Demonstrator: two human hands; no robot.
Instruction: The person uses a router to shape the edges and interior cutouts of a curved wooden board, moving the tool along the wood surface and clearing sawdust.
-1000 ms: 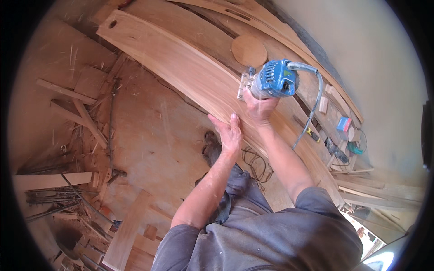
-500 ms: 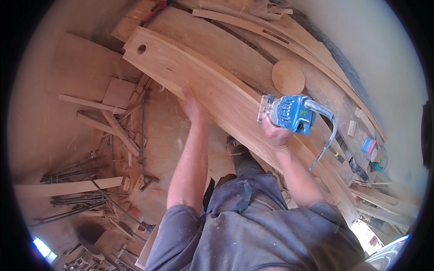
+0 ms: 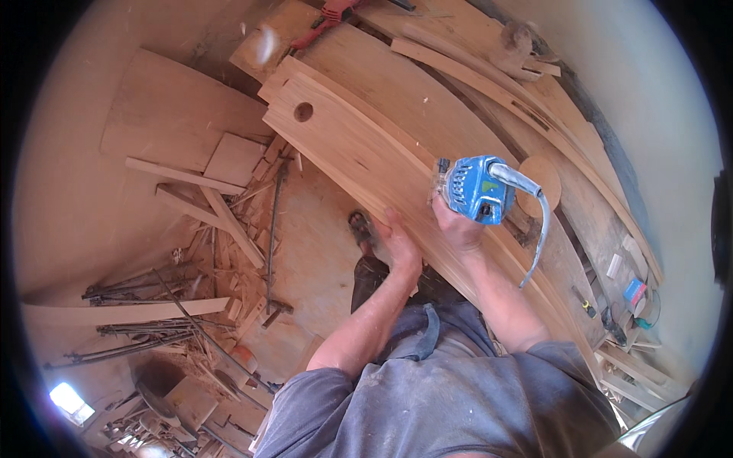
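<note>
A long wooden board (image 3: 366, 156) slants from the far left toward the near right, with a round hole (image 3: 303, 112) through its far end. My right hand (image 3: 458, 227) is wrapped round the base of a blue trim router (image 3: 481, 189), over the board's middle. The router is tilted on its side, its cord curving down past my forearm. Whether its base touches the wood I cannot tell. At the board's near edge, my left hand (image 3: 398, 244) grips the side, some fingers hidden.
A red power tool (image 3: 328, 19) lies at the far end of the bench. Curved wooden strips (image 3: 489, 75) and a round wooden disc (image 3: 540, 187) lie behind the board. Bar clamps (image 3: 273, 229) and offcuts (image 3: 221, 217) crowd the floor at left.
My left hand has moved right and nearer along the board's edge, its elbow bending. The router has shifted slightly left over the board. The whole view has swung, moving the surroundings rightward.
</note>
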